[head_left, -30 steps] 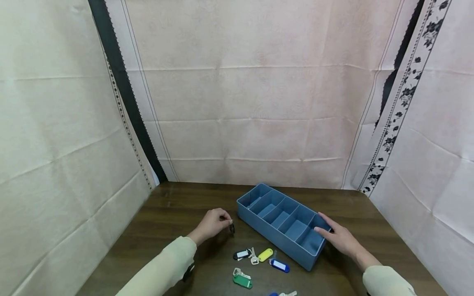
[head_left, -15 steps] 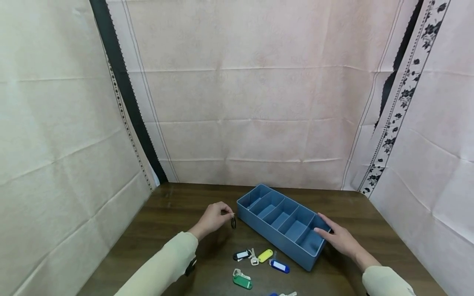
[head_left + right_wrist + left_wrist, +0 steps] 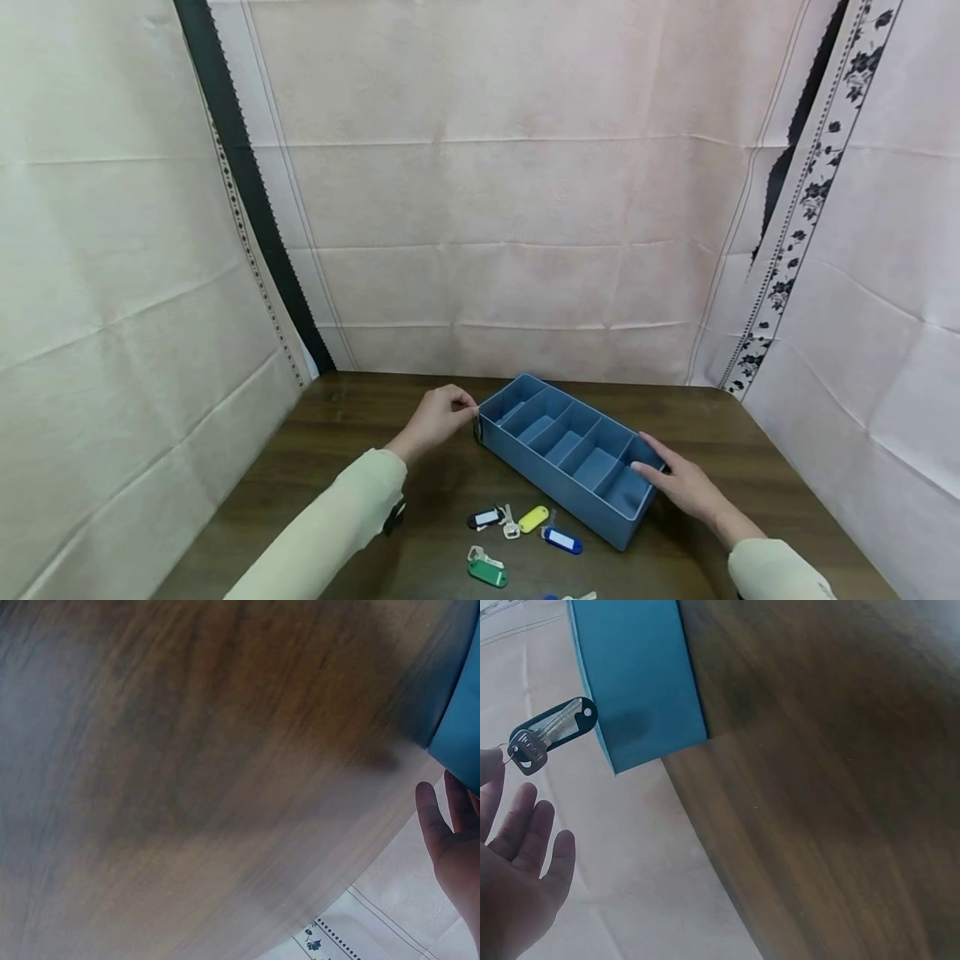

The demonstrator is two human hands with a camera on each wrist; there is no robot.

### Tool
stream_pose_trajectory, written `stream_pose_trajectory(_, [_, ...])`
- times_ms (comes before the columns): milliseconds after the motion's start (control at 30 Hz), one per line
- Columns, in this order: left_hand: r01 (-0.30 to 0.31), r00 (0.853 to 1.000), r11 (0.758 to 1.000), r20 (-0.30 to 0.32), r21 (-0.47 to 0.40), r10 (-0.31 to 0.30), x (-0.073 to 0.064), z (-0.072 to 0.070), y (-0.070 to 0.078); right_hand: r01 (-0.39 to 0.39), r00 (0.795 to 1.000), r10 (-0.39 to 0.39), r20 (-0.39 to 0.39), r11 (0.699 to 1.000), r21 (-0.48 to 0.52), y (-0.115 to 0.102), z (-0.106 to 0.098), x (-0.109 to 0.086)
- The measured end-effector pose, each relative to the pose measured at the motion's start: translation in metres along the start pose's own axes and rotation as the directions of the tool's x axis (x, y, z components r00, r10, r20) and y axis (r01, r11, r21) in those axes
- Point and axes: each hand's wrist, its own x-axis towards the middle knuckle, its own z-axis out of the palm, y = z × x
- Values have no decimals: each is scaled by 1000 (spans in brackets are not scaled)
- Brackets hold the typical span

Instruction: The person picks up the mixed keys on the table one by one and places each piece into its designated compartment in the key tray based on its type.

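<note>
The left hand (image 3: 437, 421) pinches the ring of a key (image 3: 531, 750) with a dark tag (image 3: 590, 717), hanging just beside the left end of the blue box (image 3: 551, 477). The right hand (image 3: 692, 487), fingers extended, rests on the box's other end. Keys with yellow (image 3: 533, 519) and green tags (image 3: 487, 572) lie on the table (image 3: 337, 433).

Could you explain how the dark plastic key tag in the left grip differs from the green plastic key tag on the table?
The dark plastic key tag hangs from the left grip; the green plastic key tag lies on the brown wooden table. The dark tag shows a pale label window; the green tag shows a mostly plain green face. Each has a metal key with it.
</note>
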Motion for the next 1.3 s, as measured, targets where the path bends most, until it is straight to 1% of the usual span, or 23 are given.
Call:
stream_pose_trajectory(200, [-9,1000,1000,-18,11,9,9,0,6,4,1000,-4,-3,1000,0,1,0,2])
stream_pose_trajectory(300, [-18,999,1000,-30,22,18,13,2,10,1,1000,-1,-3,1000,0,1,1,2])
stream_pose_trajectory(500, [-42,998,999,-45,13,43,20,7,21,-3,1000,3,-2,1000,0,1,1,2])
stream_pose_trajectory(633, [-45,998,999,-46,2,45,26,11,26,-3,1000,3,-2,1000,-1,1,1,2])
stream_pose_trajectory(900, [-27,999,1000,-27,-11,26,39,23,36,-9,1000,9,-3,1000,1,2,-1,1])
stream_pose_trajectory(1300, [-31,998,1000,-54,1,31,58,39,42,-16,1000,16,-3,1000,13,0,0,2])
